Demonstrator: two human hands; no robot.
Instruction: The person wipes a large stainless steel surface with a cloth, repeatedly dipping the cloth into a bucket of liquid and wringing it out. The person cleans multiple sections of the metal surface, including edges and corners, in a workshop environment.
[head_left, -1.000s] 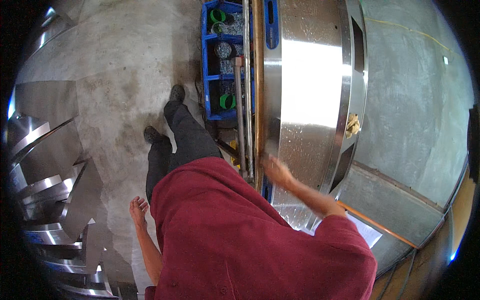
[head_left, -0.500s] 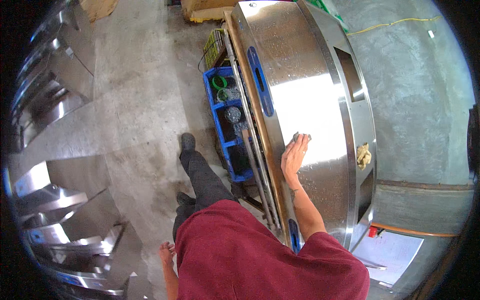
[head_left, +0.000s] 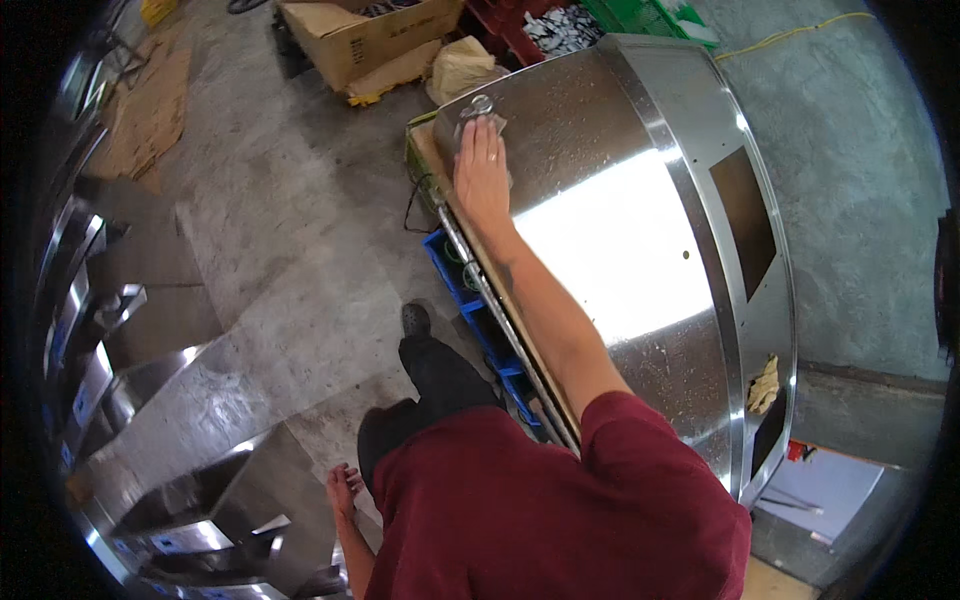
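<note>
Your right hand (head_left: pixel 482 170) lies flat on the curved metal panel (head_left: pixel 620 250), near its far left corner, pressing a small pad (head_left: pixel 480 108) that sits under your fingertips. The panel stretches from that corner back towards you on your right. A crumpled cloth (head_left: pixel 764 384) rests on it near its right edge, towards the near end. Under the panel's left edge, a plastic crate (head_left: pixel 462 290) stands on the floor (head_left: pixel 280 230), just right of your foot (head_left: pixel 415 320). Beyond the panel's far end lies a cardboard box (head_left: pixel 365 35). Your left hand (head_left: pixel 343 488) hangs beside your hip, above the metal cabinets (head_left: pixel 190 490) at your left.
</note>
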